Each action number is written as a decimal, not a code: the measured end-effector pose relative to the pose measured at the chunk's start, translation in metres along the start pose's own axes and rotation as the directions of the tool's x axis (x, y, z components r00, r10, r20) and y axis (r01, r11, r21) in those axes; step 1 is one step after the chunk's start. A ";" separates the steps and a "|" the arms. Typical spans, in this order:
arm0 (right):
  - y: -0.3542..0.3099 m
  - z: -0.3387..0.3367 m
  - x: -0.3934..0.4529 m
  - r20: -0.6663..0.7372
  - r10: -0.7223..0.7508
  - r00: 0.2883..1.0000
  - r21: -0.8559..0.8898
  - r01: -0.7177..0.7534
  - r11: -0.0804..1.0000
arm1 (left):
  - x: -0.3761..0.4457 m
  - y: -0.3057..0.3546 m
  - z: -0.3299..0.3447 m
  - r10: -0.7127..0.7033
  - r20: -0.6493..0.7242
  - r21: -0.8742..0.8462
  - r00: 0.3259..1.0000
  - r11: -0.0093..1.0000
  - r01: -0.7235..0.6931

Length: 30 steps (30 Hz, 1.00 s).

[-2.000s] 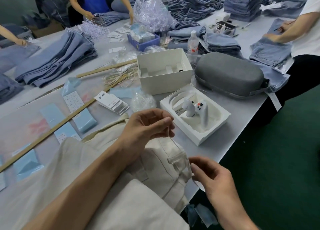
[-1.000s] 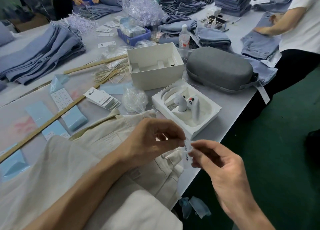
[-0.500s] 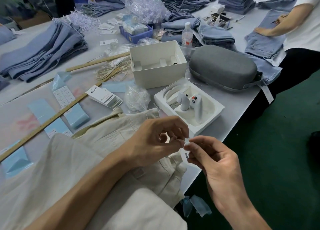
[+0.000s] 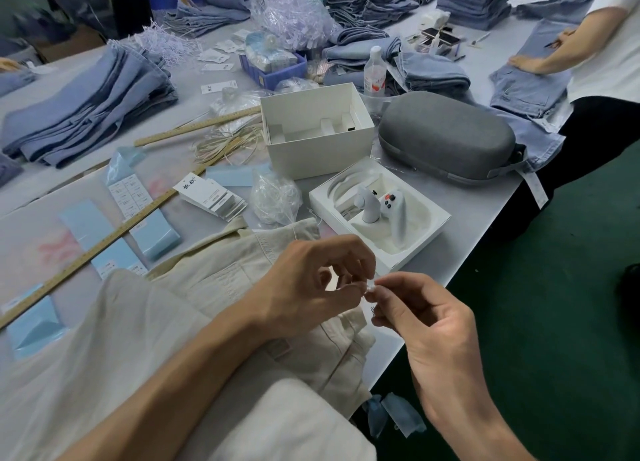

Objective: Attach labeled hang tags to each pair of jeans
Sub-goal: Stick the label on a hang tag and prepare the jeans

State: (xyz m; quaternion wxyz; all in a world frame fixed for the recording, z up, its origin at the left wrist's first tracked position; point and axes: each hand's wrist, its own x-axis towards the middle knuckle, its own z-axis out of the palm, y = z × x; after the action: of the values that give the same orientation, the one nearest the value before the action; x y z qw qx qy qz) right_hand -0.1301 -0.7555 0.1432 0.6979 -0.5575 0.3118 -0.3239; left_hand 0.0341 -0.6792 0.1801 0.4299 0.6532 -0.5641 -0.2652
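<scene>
Cream jeans point(image 4: 221, 287) lie on the grey table point(image 4: 460, 218) in front of me, waistband toward the right edge. Above the waistband my left hand point(image 4: 311, 280) and my right hand point(image 4: 426, 318) meet fingertip to fingertip. Both pinch the ends of a thin clear tag string point(image 4: 369, 289). A small white hang tag point(image 4: 373, 310) hangs just under my right fingers, mostly hidden. A stack of white printed hang tags point(image 4: 211, 197) lies beyond the jeans.
A white tray point(image 4: 429, 225) with a game controller, an open white box point(image 4: 318, 152) and a grey case point(image 4: 446, 138) stand behind my hands. Wooden rulers point(image 4: 104, 242), blue label sheets point(image 4: 156, 235) and blue jeans piles point(image 4: 90, 103) lie left. Other people work at the far and right edges.
My right hand rose from the jeans' waistband to meet my left hand. Both hands now pinch the string ends together, and the view has shifted slightly.
</scene>
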 end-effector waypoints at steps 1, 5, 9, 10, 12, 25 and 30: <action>0.000 0.000 0.000 -0.009 0.004 1.000 0.012 -0.004 1.000 | 0.000 0.000 0.000 -0.005 -0.008 -0.008 1.000 1.000 0.005; 0.000 -0.001 0.001 -0.024 0.025 0.999 0.043 -0.024 0.999 | 0.000 0.001 0.000 0.001 0.002 -0.008 1.000 1.000 -0.001; -0.001 0.001 0.000 -0.017 0.027 0.999 0.019 -0.027 0.999 | 0.000 0.000 0.000 0.000 0.014 -0.001 1.000 1.000 0.000; -0.001 0.001 0.000 -0.018 0.029 0.999 0.015 -0.028 0.999 | 0.000 0.000 0.000 -0.002 0.009 -0.002 1.000 1.000 0.003; -0.001 0.001 0.000 -0.017 0.036 0.999 0.011 -0.036 0.999 | 0.000 0.000 0.000 -0.004 -0.003 -0.003 1.000 1.000 0.004; 0.001 0.000 0.003 0.060 0.198 0.978 0.186 -0.205 0.961 | 0.000 0.002 0.000 0.022 -0.005 0.026 1.000 0.999 -0.022; 0.001 0.002 0.003 0.057 0.212 0.976 0.204 -0.219 0.954 | 0.000 0.002 -0.001 0.045 -0.004 0.041 0.999 0.998 -0.044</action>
State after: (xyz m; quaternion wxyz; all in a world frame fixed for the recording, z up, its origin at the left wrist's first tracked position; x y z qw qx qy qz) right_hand -0.1268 -0.7563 0.1426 0.7889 -0.4492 0.3230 -0.2673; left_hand 0.0334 -0.6793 0.1825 0.4235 0.6498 -0.5828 -0.2425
